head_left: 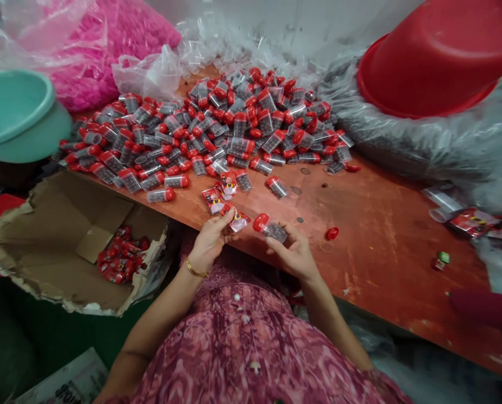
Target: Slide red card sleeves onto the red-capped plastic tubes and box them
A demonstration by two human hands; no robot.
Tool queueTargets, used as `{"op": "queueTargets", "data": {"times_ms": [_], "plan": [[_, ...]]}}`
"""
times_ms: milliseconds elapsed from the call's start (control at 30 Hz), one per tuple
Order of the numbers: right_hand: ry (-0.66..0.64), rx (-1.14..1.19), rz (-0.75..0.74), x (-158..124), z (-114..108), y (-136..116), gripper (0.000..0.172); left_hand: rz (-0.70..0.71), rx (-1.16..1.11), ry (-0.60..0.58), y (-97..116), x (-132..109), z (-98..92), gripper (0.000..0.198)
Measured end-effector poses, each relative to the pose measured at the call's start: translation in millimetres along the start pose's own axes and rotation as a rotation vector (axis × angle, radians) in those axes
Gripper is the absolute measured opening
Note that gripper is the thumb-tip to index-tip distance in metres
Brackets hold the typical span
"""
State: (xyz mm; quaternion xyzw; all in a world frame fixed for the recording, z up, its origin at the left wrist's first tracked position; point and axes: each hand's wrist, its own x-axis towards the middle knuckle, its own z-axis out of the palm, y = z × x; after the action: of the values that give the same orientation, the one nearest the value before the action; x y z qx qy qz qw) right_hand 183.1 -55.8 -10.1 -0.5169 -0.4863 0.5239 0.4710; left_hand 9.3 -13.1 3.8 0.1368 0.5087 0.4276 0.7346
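Note:
My left hand (pixel 211 241), with a gold bracelet at its wrist, pinches a small red printed packet (pixel 237 220) at the table's front edge. My right hand (pixel 293 249) holds a clear little jar (pixel 275 231) filled with dark pieces, its red cap pointing left toward the packet. Two more red packets (pixel 213 198) lie just beyond my left hand. A single capped jar (pixel 277 187) rests on the tabletop beyond my right hand. Behind them spreads a large heap of similar red-capped jars (pixel 242 147).
An open cardboard box (pixel 61 247) with red packets stands at the left, below a teal tub (pixel 17 112). A pink-filled bag (pixel 107 45) and red bucket (pixel 431 62) stand behind. On the red-brown table (pixel 372 241) lie a loose red cap (pixel 332 233) and a small green item (pixel 442 258).

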Motion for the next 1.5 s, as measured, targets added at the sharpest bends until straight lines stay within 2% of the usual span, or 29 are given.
{"op": "queueTargets", "data": {"times_ms": [133,333,733,933,1000,1100,1267,1400,1500], "plan": [[-0.148,-0.09,-0.054,-10,-8,-13,0.033,-0.027,-0.009,-0.03,1,0,0.5,0.027],[-0.277,-0.114,-0.037,-9,-2,-16,0.034,0.004,0.098,-0.06,-4,-8,7.6,0.036],[-0.261,-0.158,-0.054,-10,-2,-16,0.029,0.064,0.175,-0.126,-7,-9,6.7,0.045],[-0.213,-0.188,-0.085,-7,1,-6,0.023,0.12,0.185,-0.076,-9,-9,1.9,0.047],[-0.233,-0.221,-0.097,-8,2,-5,0.023,0.162,0.202,-0.053,-10,-8,0.7,0.048],[-0.252,-0.215,-0.091,-8,4,-6,0.024,0.239,0.245,-0.027,-10,-7,-0.4,0.046],[-0.142,-0.175,-0.078,-6,6,-7,0.025,0.344,0.246,-0.078,-9,-8,-1.0,0.038],[-0.215,-0.093,-0.007,-6,8,-6,0.031,0.395,0.261,-0.086,-10,-11,-0.9,0.035],[-0.207,-0.011,0.041,-7,10,-4,0.037,0.408,0.248,-0.088,-11,-11,-1.4,0.034]]}}
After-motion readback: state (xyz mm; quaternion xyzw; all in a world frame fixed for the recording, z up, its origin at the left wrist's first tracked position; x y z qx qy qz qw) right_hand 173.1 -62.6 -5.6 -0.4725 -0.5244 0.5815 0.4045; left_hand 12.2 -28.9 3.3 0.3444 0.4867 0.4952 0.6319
